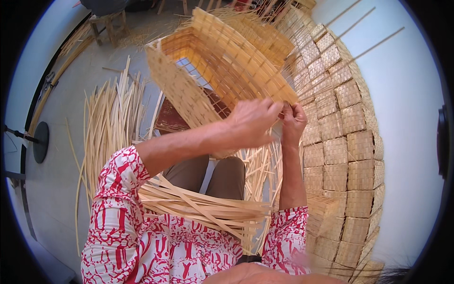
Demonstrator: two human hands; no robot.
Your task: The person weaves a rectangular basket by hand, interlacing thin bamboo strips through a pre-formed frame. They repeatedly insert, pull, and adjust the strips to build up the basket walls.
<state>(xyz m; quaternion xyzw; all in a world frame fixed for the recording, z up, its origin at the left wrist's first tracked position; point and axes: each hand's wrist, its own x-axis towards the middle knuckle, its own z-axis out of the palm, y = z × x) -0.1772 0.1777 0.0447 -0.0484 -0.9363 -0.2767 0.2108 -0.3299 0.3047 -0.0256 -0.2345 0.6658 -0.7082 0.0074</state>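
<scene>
Left hand (250, 120) and right hand (293, 122) both pinch the woven basket (178, 85) at one corner; pale strips (203, 208) cross the lap (227, 179).

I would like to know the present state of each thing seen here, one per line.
Woven basket: open, tilted.
Left hand: fingers bent, at the basket's corner.
Right hand: pinching at that corner.
Strips on floor: loose, heaped.
Strips on lap: loose, lying across it.
Woven boxes: stacked by the wall.

The right hand (294, 120) pinches above its upright right forearm (292, 177); just left of it, the left hand (253, 119) curls, left forearm (184, 143) slanting toward it.
</scene>
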